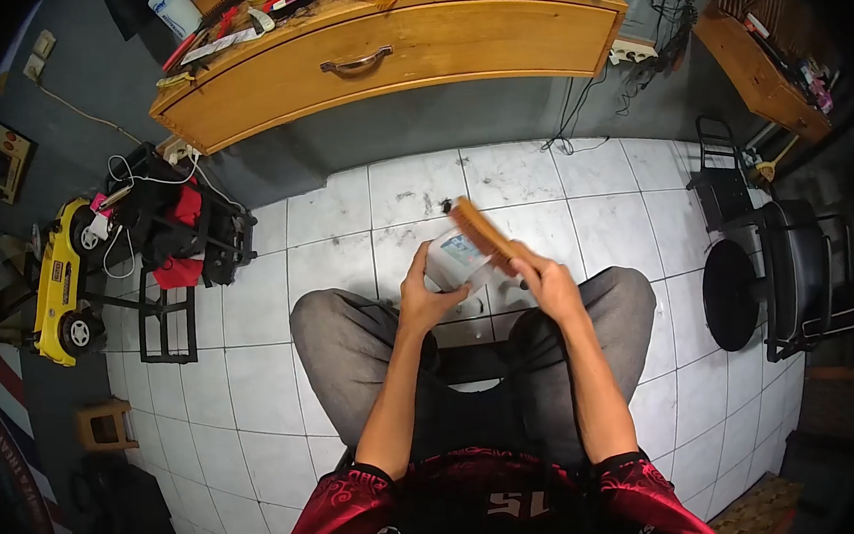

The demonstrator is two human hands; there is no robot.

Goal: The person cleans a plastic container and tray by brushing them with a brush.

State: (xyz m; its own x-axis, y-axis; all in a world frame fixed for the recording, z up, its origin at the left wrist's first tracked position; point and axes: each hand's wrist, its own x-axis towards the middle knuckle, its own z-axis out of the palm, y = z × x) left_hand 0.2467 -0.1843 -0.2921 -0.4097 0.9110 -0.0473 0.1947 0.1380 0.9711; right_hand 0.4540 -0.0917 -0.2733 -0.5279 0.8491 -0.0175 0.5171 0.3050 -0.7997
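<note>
Between the person's knees, my left hand [428, 292] is wrapped round a whitish translucent container [454, 255] with a blue-and-white label. My right hand [549, 282] grips the lower end of a brown wooden brush [483, 232] with bristles along one side. The brush is slanted, its top end up and to the left, and it overlaps the container's right side; whether the bristles touch it cannot be told. Both things are held above the tiled floor.
A wooden drawer counter [450, 49] with bottles and tools spans the top. Left are a yellow toy car [57, 281] and a black metal frame [166, 328]. A black chair [799, 278] stands right. Dark bits lie on the floor tiles [410, 183].
</note>
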